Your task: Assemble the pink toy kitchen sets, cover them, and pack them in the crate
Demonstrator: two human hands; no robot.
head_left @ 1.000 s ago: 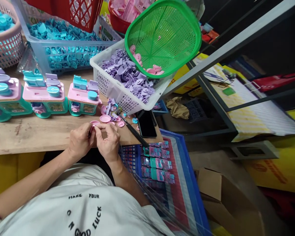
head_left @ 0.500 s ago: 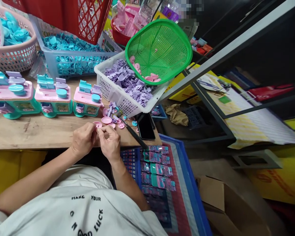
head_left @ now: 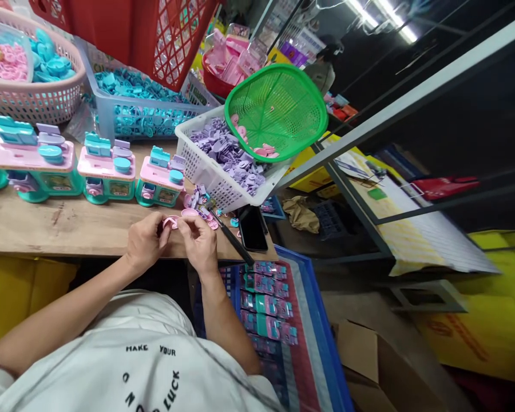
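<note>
Between my two hands, over the front of the wooden table [head_left: 90, 234], is a small pink plastic part [head_left: 171, 221]. My left hand [head_left: 146, 239] pinches it from the left side. The fingers of my right hand [head_left: 198, 243] are closed at its right end. Just beyond my hands lie loose pink and purple plastic pieces [head_left: 199, 200], with a black-handled hammer [head_left: 234, 237] slanting beside them. To the left stand several toy kitchen units [head_left: 159, 178] in pink, teal and purple, in a row. The fingertips partly hide the pink part.
A white basket [head_left: 210, 182] of purple parts stands behind, with a green basket [head_left: 283, 114] tilted on its rim. A phone [head_left: 253, 229] lies at the table's right end. Beyond are a blue-part bin [head_left: 141, 117] and a red basket [head_left: 124, 34]. Packed toys [head_left: 266, 306] sit lower right.
My hands have drawn slightly apart, and more of the pink part shows between them. The whole view has shifted, with the table items appearing a little further right.
</note>
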